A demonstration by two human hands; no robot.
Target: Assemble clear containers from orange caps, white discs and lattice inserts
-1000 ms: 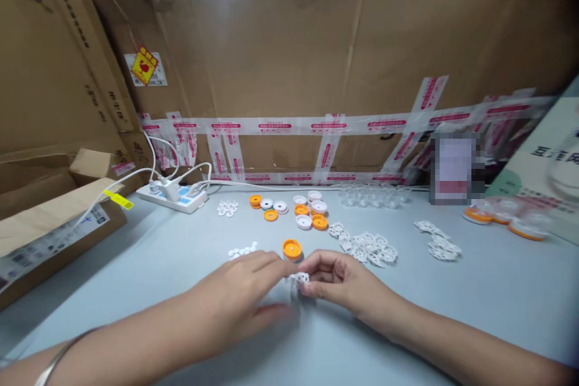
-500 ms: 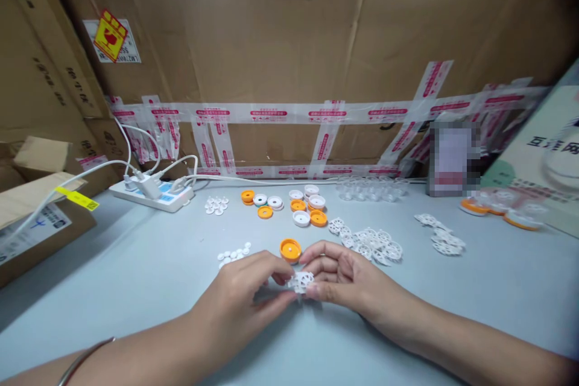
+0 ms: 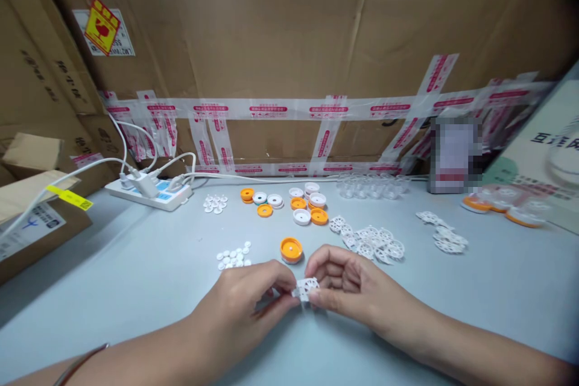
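Between my two hands is a small white openwork plastic piece (image 3: pixel 309 287), raised above the grey-blue table. My left hand (image 3: pixel 257 295) pinches its left end between thumb and fingers. On the other side, my right hand (image 3: pixel 346 280) grips its right edge with the thumb in front and the fingers curled behind. Just beyond the fingertips stands an orange round cup-like part (image 3: pixel 291 249) with a pale spot at its middle. Small white round caps (image 3: pixel 233 256) lie past my left hand. Behind my right hand is a pile of similar white openwork pieces (image 3: pixel 373 243).
Orange and white round rings (image 3: pixel 302 216) are grouped farther back, near small white stemmed parts (image 3: pixel 215 204). Clear plastic parts (image 3: pixel 373 186) line the rear. More openwork pieces (image 3: pixel 447 238) lie at right. A power strip (image 3: pixel 154 193) with cables and a large cardboard box (image 3: pixel 271 30) border the table.
Both hands, still on the white openwork piece, have come slightly nearer and to the right. The piece has turned a little. The whole view has shifted slightly.
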